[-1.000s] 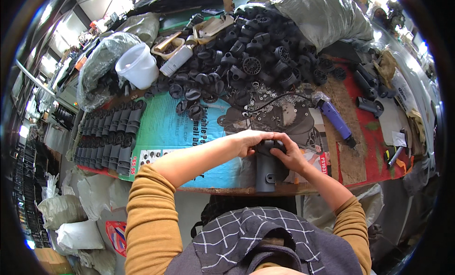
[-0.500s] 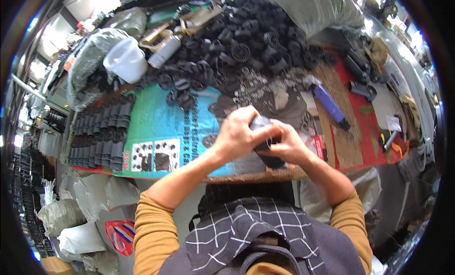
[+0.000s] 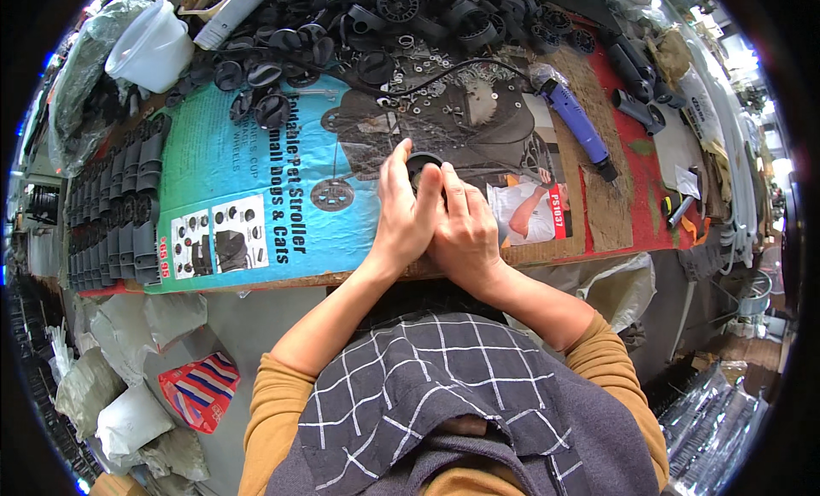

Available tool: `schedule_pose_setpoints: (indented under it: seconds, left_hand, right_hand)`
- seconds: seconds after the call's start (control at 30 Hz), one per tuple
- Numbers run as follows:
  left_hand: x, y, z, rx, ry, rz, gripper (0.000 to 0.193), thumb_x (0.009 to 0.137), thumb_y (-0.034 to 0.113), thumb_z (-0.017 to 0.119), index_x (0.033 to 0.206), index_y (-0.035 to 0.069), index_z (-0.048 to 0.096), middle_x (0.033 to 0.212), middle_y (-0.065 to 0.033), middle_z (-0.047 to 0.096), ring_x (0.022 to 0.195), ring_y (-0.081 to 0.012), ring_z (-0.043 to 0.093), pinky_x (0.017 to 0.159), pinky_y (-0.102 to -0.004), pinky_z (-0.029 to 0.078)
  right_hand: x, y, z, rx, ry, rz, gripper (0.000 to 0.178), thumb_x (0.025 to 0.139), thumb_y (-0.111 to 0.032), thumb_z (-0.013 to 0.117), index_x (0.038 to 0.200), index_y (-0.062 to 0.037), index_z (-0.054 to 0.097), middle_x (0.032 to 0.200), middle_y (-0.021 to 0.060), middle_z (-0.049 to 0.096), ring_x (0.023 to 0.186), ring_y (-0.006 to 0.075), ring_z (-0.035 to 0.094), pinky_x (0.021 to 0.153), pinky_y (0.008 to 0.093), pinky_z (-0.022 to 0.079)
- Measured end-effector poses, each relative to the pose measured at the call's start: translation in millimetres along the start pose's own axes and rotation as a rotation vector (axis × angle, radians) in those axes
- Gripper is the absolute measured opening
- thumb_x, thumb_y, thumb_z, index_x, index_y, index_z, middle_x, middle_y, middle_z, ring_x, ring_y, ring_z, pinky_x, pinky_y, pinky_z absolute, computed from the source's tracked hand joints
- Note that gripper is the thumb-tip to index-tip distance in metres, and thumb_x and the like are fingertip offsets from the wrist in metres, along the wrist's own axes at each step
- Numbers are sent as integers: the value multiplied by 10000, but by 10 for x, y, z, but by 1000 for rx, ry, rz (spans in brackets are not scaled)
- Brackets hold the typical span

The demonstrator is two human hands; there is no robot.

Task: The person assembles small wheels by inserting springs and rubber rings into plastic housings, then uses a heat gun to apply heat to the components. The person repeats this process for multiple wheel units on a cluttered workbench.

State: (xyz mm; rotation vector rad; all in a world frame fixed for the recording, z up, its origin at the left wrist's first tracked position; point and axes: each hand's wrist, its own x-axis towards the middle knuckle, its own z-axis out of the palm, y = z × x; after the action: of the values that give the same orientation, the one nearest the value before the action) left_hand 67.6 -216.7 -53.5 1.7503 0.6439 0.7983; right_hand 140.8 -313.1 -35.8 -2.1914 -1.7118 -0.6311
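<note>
Over the printed cardboard at the front of the table, my two hands come together around a dark cylindrical plastic part (image 3: 422, 162). My left hand (image 3: 400, 210) lies along its left side, fingers pointing away from me. On the other side my right hand (image 3: 465, 228) presses against it, fingers overlapping the left hand's thumb side. Only the part's round upper end shows; my palms and fingers cover the rest. Beyond my hands, small metal fittings (image 3: 410, 69) lie scattered, with a dark cord running across them.
Black wheel-like plastic parts (image 3: 397, 7) are heaped at the back. Grey cylindrical parts (image 3: 124, 167) stand in rows at left. A white bucket (image 3: 152, 47) sits beyond them. To the right lies a blue-purple power screwdriver (image 3: 578, 124); filled bags (image 3: 132, 421) rest below the table.
My view has tipped down toward the table's front. My hands have turned from a curled grip over the part to straighter fingers around it, drawn slightly nearer to me.
</note>
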Motion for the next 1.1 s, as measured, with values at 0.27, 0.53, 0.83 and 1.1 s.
schedule_pose_setpoints:
  seconds: [0.27,0.53,0.83,1.1]
  left_hand:
    - [240,-92,-71,100,-42,88,416,861,334,689,1110,19,581,1087,-175,595,1015,-340,587,900,-405,474]
    - [322,37,-172,86,-222,-30,498,716,243,772,1118,30,569,1112,-167,567,1071,-330,562,928,-389,469]
    - [237,-30,-95,83,-79,22,603,664,203,808,1156,16,513,1158,-152,515,1119,-298,503,989,-379,414]
    - [224,-57,-86,39,-49,17,637,672,221,820,1169,25,475,1145,-166,503,1078,-318,526,930,-393,452]
  right_hand:
    - [311,485,151,1200,-396,756,248,951,-189,600,1068,24,649,882,119,674,802,205,646,699,332,517]
    - [561,897,207,1216,-755,758,267,926,-239,651,1008,12,691,876,34,696,714,77,604,651,258,502]
    - [1055,892,926,465,-79,35,77,796,-112,678,791,-35,673,851,107,628,903,313,583,840,400,466]
    - [1019,694,368,691,-143,241,58,802,-66,692,816,-14,673,789,71,615,746,193,601,681,308,482]
